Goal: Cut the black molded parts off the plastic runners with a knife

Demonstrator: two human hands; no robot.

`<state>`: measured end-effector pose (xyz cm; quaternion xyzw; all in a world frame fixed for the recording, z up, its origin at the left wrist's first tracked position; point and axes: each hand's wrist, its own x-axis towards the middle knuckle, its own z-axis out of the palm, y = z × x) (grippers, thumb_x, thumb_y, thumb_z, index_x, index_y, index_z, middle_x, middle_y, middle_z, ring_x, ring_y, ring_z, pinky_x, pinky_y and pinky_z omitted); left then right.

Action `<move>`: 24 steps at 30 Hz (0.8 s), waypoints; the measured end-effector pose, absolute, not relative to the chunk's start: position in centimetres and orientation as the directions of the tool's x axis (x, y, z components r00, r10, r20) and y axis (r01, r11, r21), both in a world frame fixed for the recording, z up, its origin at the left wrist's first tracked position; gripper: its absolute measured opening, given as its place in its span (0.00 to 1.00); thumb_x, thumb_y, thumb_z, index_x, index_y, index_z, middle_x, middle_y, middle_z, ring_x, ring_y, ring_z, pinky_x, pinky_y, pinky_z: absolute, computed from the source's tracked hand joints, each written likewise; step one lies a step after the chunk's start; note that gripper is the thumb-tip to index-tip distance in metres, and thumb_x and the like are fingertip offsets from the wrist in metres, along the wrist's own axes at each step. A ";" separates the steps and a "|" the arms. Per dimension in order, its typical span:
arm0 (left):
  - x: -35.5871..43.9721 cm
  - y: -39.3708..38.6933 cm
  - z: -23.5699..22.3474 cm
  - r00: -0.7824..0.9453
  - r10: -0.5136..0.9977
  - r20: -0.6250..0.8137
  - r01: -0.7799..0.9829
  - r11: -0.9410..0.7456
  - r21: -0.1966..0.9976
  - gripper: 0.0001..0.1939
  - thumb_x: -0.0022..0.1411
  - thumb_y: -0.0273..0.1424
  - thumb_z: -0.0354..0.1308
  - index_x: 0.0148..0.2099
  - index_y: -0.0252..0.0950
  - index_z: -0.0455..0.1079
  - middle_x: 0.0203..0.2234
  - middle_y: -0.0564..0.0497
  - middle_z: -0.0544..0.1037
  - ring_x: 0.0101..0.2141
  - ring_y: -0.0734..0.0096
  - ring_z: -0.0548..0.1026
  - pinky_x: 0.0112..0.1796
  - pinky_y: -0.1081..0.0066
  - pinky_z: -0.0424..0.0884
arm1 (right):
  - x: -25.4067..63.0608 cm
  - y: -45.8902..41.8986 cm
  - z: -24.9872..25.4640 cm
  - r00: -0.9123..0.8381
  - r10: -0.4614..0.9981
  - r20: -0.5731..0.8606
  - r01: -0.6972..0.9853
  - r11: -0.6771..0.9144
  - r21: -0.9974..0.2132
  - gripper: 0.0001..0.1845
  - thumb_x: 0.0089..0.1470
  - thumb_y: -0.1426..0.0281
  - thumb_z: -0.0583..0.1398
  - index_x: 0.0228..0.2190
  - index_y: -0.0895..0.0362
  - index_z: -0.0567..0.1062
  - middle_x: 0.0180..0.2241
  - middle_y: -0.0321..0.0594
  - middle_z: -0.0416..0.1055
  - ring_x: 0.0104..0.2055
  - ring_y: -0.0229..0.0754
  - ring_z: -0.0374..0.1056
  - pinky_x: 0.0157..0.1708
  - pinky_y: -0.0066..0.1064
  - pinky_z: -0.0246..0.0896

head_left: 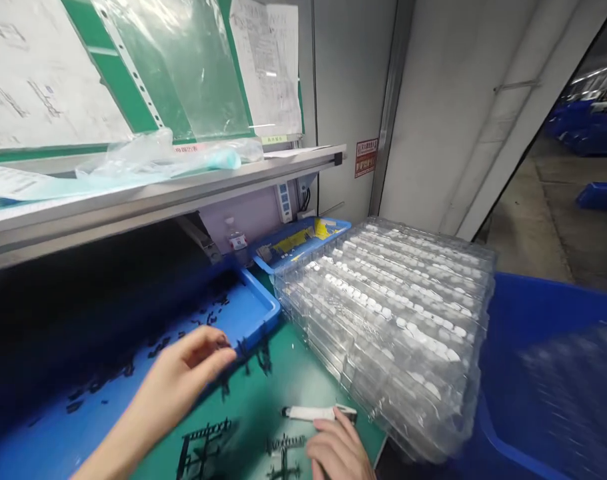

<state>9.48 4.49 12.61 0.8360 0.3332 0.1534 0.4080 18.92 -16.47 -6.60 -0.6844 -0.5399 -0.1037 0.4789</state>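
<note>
Black plastic frames (183, 457) are lying on the green table (298, 363). Near the blue tray (266, 308), the left hand (191, 367) is curling its grip pinch-like, any hold unclear; the right hand (341, 448) is touching a white-handled tool (308, 413), its closure unclear.

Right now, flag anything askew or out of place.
The stack of clear trays appears to overhang the edge of the green worktop, beside the blue bin: a risky-looking perch. Crumpled plastic lies untidily on the shelf.
</note>
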 end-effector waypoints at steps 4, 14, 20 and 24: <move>7.7 -2.0 9.2 0.808 0.527 -0.263 0.350 -0.069 0.934 0.19 0.44 0.46 0.61 0.26 0.35 0.64 0.17 0.58 0.63 0.20 0.78 0.60 0.22 0.78 0.58 | 19.1 -17.5 -4.1 0.502 0.633 0.590 0.652 0.171 -0.738 0.17 0.53 0.71 0.56 0.46 0.55 0.66 0.40 0.46 0.71 0.40 0.48 0.69 0.37 0.37 0.68; 2.8 -7.7 4.2 0.684 0.572 -0.453 0.078 0.560 0.825 0.21 0.36 0.43 0.68 0.24 0.32 0.66 0.17 0.56 0.67 0.20 0.80 0.63 0.23 0.78 0.60 | 14.5 -16.8 -2.1 0.319 0.840 0.439 0.397 0.302 -0.867 0.11 0.56 0.71 0.54 0.37 0.55 0.75 0.31 0.42 0.72 0.32 0.41 0.71 0.30 0.27 0.68; 0.0 -8.7 2.9 0.623 0.621 -0.476 -0.056 0.642 0.765 0.18 0.37 0.37 0.70 0.29 0.31 0.72 0.18 0.54 0.71 0.20 0.80 0.67 0.25 0.78 0.61 | 13.3 -16.3 -2.3 0.280 0.851 0.444 0.476 0.279 -0.834 0.14 0.56 0.76 0.52 0.35 0.55 0.77 0.29 0.42 0.72 0.31 0.41 0.70 0.31 0.29 0.68; -0.6 -9.3 2.2 0.592 0.636 -0.495 -0.105 0.670 0.735 0.19 0.36 0.37 0.70 0.31 0.31 0.73 0.20 0.52 0.74 0.22 0.77 0.68 0.27 0.76 0.62 | 12.7 -16.3 -2.6 0.244 0.857 0.453 0.552 0.262 -0.792 0.14 0.56 0.76 0.51 0.33 0.55 0.76 0.28 0.42 0.73 0.32 0.43 0.70 0.31 0.31 0.68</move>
